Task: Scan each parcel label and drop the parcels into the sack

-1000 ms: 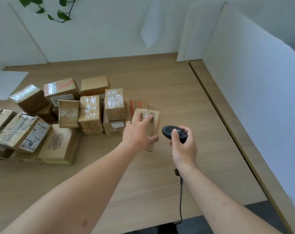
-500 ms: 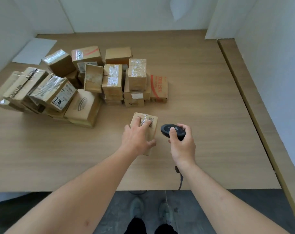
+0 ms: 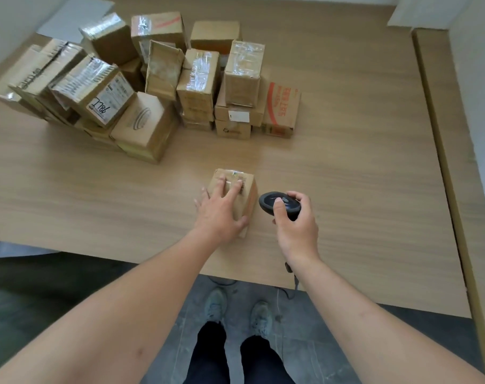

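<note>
A small cardboard parcel [image 3: 245, 195] with a barcode label on its top lies on the wooden table [image 3: 346, 176] near the front edge. My left hand [image 3: 220, 210] grips it from above, fingers spread over the top, thumb on its right side. Just right of it, my right hand [image 3: 295, 220] holds a black handheld scanner [image 3: 278, 203], its head turned toward the parcel, its cable hanging below the table edge. No sack is in view.
A heap of several cardboard parcels [image 3: 163, 79] fills the far left of the table. A white sheet [image 3: 75, 18] lies behind it. A white partition [image 3: 479, 65] and a raised wooden ledge [image 3: 443, 134] border the right side. My shoes [image 3: 238, 311] stand on the dark floor.
My left hand has dragged the small parcel away from the heap toward the table's front edge. The scanner hand has stayed beside it. My view has tilted down.
</note>
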Available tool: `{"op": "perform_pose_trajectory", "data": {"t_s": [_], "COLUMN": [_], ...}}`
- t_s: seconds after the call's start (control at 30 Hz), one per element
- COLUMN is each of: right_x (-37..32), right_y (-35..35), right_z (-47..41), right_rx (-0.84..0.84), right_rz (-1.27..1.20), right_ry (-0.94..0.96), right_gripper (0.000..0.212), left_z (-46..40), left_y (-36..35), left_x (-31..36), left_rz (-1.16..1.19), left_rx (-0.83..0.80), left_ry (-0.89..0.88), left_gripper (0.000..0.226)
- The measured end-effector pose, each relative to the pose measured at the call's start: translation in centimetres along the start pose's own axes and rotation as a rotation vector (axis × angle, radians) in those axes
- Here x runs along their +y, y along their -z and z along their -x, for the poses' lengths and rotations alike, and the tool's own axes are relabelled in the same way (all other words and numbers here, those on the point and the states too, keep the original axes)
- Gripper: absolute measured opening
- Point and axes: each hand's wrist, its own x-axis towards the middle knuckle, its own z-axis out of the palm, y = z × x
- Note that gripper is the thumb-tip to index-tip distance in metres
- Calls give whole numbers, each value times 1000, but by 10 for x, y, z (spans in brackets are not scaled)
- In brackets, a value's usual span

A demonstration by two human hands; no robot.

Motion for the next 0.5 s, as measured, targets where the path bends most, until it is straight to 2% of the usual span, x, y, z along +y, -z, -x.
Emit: {"op": "perform_pose_trajectory", "data": {"t_s": [0.13, 0.27, 0.33, 0.4, 0.5], "right_x": [-8, -14, -16, -17, -16], "right_y": [-3, -10, -15, -20, -26], "right_z": [2, 9, 11, 10, 8], "right_rx": [-33, -66, -71, -67, -42], "right_rz": [-5, -22, -30, -34, -34], "right_ry": [14, 12, 16, 25, 46], "right_gripper": [47, 47, 46, 36, 23], "left_z": [12, 26, 25, 24, 23], "left_y": [11, 31, 36, 40, 41], "left_x": [-24, -41, -50, -55, -53], "left_rz": [242, 295, 254, 141, -94], "left_rx": [-7, 86, 111, 107, 62], "left_ry": [46, 83, 124, 219, 305], "left_gripper": [91, 80, 69, 63, 93]}}
